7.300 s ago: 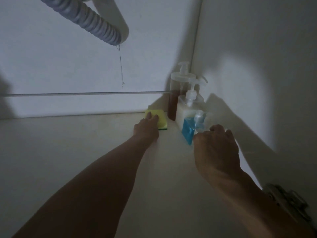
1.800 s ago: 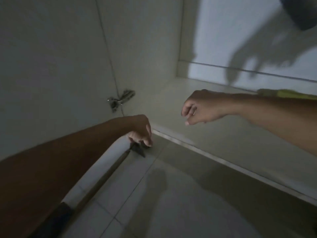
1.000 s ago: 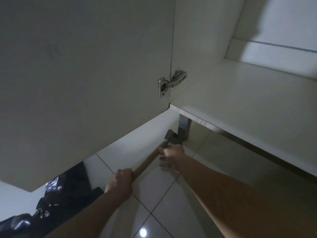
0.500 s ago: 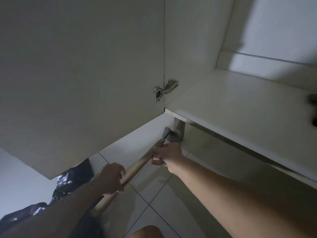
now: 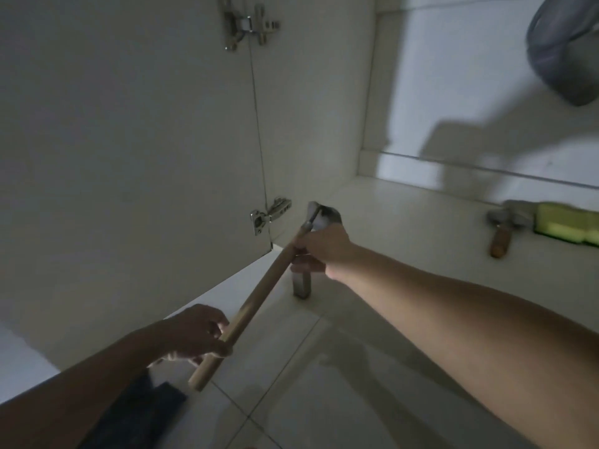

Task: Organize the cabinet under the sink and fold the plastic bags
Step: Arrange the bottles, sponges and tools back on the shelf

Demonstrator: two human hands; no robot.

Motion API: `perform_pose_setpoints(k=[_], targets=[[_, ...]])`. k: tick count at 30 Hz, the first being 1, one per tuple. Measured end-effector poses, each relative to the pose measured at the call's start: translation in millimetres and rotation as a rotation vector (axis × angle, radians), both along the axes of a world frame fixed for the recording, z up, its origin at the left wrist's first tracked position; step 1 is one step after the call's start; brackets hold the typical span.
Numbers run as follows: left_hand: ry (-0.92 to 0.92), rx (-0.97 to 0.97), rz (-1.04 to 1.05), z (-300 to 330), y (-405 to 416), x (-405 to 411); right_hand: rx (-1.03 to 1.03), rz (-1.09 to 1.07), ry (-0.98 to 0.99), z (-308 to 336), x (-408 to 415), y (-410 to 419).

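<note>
I hold a long hammer (image 5: 259,296) with a wooden handle in both hands, lifted off the tiled floor in front of the open cabinet. My left hand (image 5: 197,333) grips the handle near its lower end. My right hand (image 5: 319,249) grips the handle just under the metal head, which sits at the front left corner of the cabinet floor (image 5: 405,222). A yellow-green sponge (image 5: 565,226) lies on the cabinet floor at the right.
A small hammer (image 5: 500,233) with a short wooden handle lies beside the sponge. The open cabinet door (image 5: 129,157) with two hinges stands to the left. A grey drain hose (image 5: 564,50) hangs top right. A metal cabinet leg (image 5: 301,285) stands below the front edge. Something dark (image 5: 142,413) lies bottom left.
Both hands have raised the hammer from the floor, and its head now reaches the cabinet's front edge. The view has tilted up and right, bringing the sponge and small hammer into sight.
</note>
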State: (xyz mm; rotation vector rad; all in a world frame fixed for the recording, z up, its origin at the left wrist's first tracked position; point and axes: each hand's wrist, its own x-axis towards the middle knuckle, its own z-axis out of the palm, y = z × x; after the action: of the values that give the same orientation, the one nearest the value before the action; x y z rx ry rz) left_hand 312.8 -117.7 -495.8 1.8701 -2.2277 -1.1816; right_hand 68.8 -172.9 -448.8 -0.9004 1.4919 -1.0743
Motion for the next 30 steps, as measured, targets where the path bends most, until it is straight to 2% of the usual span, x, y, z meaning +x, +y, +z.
perform_pose_setpoints(k=[5, 9, 15, 21, 30], targets=[[0.066, -0.141, -0.068, 23.7, -29.0, -72.6, -0.08, -0.068, 0.112, 51.5, -73.4, -20.4], [0.111, -0.307, -0.128, 37.0, -58.0, -142.7, -0.13, -0.208, 0.068, 56.3, -129.5, -43.1], [0.269, -0.342, -0.106, 32.5, -100.8, -245.6, -0.24, -0.476, 0.005, 19.8, -191.9, -79.0], [0.354, -0.342, -0.054, 11.8, -132.4, -318.1, -0.289, -0.477, -0.028, -20.5, -245.5, -96.0], [0.372, -0.386, -0.064, -9.6, -145.3, -365.1, -0.309, -0.57, 0.01, -55.7, -295.7, -111.5]])
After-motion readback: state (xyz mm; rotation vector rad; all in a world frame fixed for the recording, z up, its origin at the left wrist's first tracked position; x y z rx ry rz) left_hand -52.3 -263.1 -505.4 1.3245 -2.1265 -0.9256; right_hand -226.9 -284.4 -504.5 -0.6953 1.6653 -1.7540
